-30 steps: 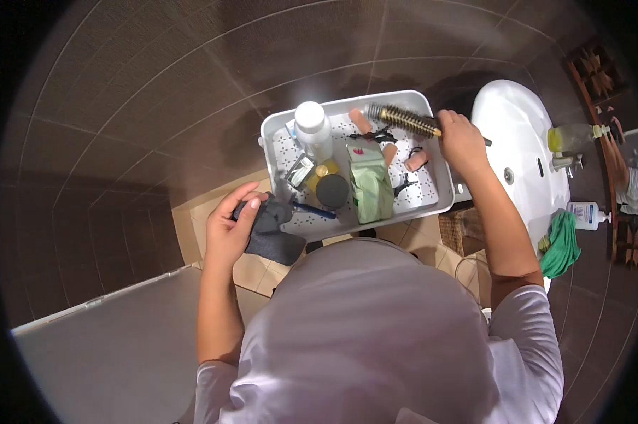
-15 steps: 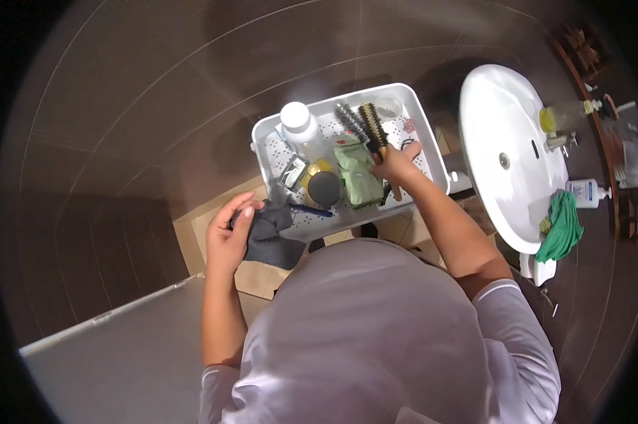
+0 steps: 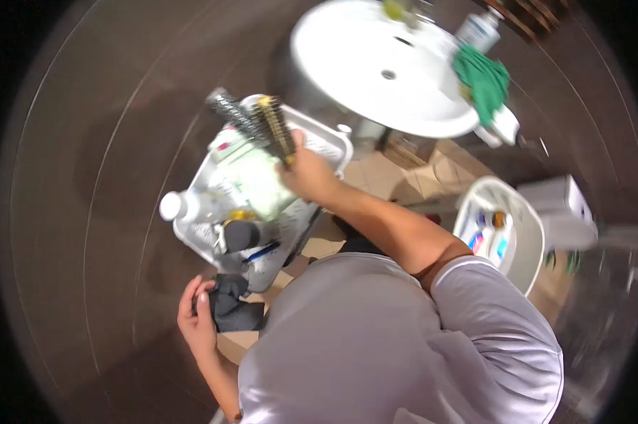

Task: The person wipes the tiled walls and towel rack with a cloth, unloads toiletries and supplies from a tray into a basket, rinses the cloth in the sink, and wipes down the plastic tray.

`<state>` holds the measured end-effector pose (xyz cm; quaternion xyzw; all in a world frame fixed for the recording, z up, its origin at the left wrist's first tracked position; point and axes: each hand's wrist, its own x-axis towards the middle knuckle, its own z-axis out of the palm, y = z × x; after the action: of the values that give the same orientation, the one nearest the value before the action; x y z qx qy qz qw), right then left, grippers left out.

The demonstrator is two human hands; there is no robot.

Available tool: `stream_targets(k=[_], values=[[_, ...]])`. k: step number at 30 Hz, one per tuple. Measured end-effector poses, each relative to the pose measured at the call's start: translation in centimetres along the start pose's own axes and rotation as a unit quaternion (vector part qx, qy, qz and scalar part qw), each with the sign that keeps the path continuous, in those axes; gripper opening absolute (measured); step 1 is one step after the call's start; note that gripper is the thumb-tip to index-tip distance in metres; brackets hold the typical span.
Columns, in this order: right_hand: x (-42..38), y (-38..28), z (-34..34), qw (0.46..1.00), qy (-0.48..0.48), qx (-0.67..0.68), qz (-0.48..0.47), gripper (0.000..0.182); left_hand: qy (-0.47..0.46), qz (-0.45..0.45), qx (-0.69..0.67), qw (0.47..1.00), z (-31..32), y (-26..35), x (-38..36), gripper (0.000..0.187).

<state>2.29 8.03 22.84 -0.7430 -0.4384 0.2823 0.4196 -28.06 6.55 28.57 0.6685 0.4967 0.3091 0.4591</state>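
Observation:
My right hand [image 3: 309,173] is closed around the lower ends of two round hairbrushes above the tray. One brush [image 3: 240,119] is black and silver, the other [image 3: 274,126] gold with dark bristles. My left hand [image 3: 198,318] has its fingers closed on a dark grey cloth [image 3: 235,305] beside the tray's near corner. In the white tray [image 3: 337,145] lie a pale green packet [image 3: 256,180], a clear bottle with a white cap [image 3: 172,205], a container with a dark round top [image 3: 241,236] and a blue pen-like object [image 3: 264,252]. The brush handles are hidden by my fingers.
A white washbasin [image 3: 347,60] stands beyond the tray, with a green cloth [image 3: 483,81] over its edge and a white pump bottle [image 3: 478,32] behind. To the right is a white bin [image 3: 527,244] holding several small items. Brown tiled wall [image 3: 121,106] lies left.
The view has turned, so basin and tray sit further left and the bin shows. The brushes now appear raised above the tray in my right hand. My left hand still holds the cloth.

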Motion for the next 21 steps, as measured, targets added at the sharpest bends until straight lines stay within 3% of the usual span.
stream_targets(k=[1,3,5,8,10,11,12,13,14,15,16,17,21], values=[[-0.6,1.1,0.3,0.998,0.039,0.032,-0.046,0.044,-0.037,0.013,0.001,0.999,0.0,0.0,0.3,0.028],[-2.8,0.4,-1.3,0.995,-0.019,0.077,0.067,0.034,-0.094,0.01,0.001,0.996,-0.3,-0.2,1.1,0.028],[-4.6,2.4,-0.4,0.979,0.121,0.149,-0.066,0.026,-0.148,0.029,-0.001,0.989,-0.2,0.4,1.8,0.029],[-8.6,1.8,-4.1,0.983,0.109,0.148,0.004,0.027,-0.242,0.02,0.043,0.969,-0.6,0.4,2.5,0.03],[-11.3,0.5,-8.0,0.971,0.065,0.173,0.153,0.048,-0.256,0.02,0.051,0.965,-0.2,0.8,2.3,0.03],[-11.9,3.4,-7.7,0.954,0.121,0.217,0.167,0.025,-0.253,0.019,0.06,0.965,0.0,1.1,2.2,0.03],[-13.7,3.8,-10.5,0.963,0.109,0.206,0.137,0.028,-0.254,0.045,0.078,0.963,0.1,1.3,2.1,0.03],[-14.4,7.7,-11.2,0.971,0.222,0.014,0.087,0.034,-0.256,0.048,0.079,0.962,0.1,1.5,1.8,0.03],[-15.8,7.1,-14.6,0.932,0.181,0.086,0.302,0.04,-0.26,0.057,0.089,0.96,0.1,1.8,1.5,0.03],[-18.0,8.9,-16.3,0.929,0.287,0.019,0.234,0.04,-0.262,0.065,0.097,0.958,0.2,2.0,1.3,0.029],[-19.4,10.8,-17.9,0.908,0.354,0.002,0.225,0.032,-0.26,0.065,0.097,0.959,0.4,2.2,1.2,0.029],[-20.6,12.9,-19.2,0.905,0.404,0.045,0.126,0.024,-0.269,0.065,0.095,0.956,0.7,2.3,1.1,0.029],[-23.6,12.2,-22.1,0.906,0.373,0.066,0.189,0.02,-0.318,0.057,0.074,0.944,4.4,4.9,0.2,0.028]])
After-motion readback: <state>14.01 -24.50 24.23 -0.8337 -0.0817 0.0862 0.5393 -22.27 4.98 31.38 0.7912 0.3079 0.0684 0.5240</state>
